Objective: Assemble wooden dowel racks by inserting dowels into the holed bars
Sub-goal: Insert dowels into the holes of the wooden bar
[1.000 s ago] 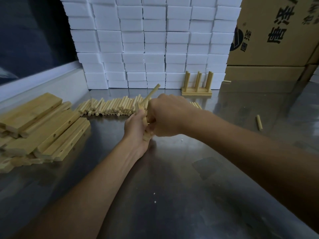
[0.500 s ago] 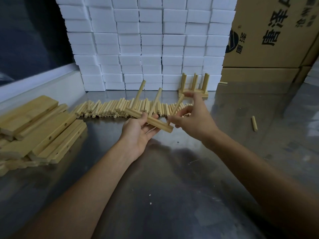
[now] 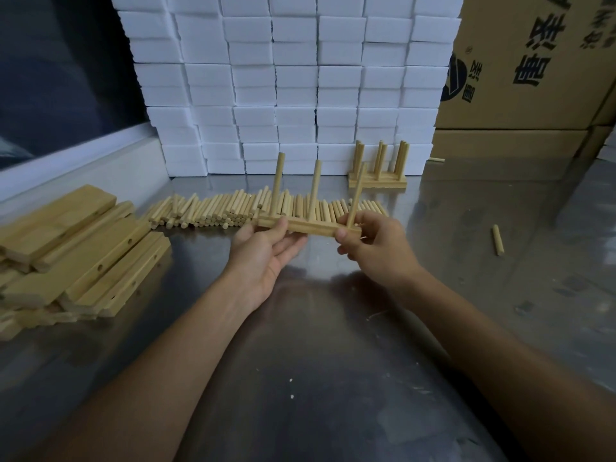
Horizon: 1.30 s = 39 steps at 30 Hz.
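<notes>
A steel tabletop (image 3: pixel 333 378) runs back to a wall of stacked white foam blocks (image 3: pixel 293 85), with cardboard boxes (image 3: pixel 533 61) at the right rear. The near half of the tabletop, around the forearms, is open. Above its middle both hands hold one bar (image 3: pixel 310 227) level, off the surface. The left hand (image 3: pixel 263 251) grips the bar's left part, thumb on the front face and fingers beneath. The right hand (image 3: pixel 376 248) pinches the bar's right end between thumb and curled fingers. Three dowels (image 3: pixel 277 185) stand up from the bar, the right one leaning slightly. Just behind lies a row of loose dowels (image 3: pixel 216 210) across the tabletop. A pile of bars (image 3: pixel 76 251) sits at the left edge. A finished rack (image 3: pixel 378 178) stands against the blocks, and a stray dowel (image 3: pixel 497 240) lies well apart at the right.
</notes>
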Each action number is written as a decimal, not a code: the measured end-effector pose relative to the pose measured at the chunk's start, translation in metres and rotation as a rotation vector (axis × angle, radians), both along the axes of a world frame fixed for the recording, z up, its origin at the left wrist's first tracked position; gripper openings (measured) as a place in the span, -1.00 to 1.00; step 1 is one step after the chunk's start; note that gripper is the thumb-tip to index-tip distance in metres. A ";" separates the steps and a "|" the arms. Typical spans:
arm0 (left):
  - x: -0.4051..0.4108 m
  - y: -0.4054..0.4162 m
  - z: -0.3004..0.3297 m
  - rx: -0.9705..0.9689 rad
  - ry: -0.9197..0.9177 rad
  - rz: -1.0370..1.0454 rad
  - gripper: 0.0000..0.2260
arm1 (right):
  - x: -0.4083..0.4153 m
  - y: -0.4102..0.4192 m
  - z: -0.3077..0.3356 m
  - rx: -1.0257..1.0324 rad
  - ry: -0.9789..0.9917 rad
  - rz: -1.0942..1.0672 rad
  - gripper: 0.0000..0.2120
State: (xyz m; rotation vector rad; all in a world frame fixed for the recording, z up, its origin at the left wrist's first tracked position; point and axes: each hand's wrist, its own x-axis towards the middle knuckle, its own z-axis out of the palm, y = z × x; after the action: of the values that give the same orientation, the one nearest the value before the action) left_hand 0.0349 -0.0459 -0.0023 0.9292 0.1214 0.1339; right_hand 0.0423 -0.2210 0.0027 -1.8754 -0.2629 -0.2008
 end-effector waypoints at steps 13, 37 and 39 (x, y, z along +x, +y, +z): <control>-0.001 0.003 0.000 0.163 0.032 0.082 -0.86 | 0.007 -0.008 -0.008 -0.037 -0.004 -0.093 -0.80; 0.003 0.002 -0.008 0.504 -0.044 0.170 -0.83 | 0.032 -0.019 0.001 -0.725 -0.468 -0.219 -0.71; 0.007 0.005 -0.011 0.713 -0.069 0.295 -0.95 | 0.055 -0.034 0.007 -0.719 -0.414 -0.265 -0.72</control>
State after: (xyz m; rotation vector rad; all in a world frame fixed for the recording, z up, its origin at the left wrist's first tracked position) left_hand 0.0420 -0.0408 -0.0129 1.6124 0.1489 0.5043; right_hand 0.0973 -0.2550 0.0102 -2.5722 -0.4029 -0.7602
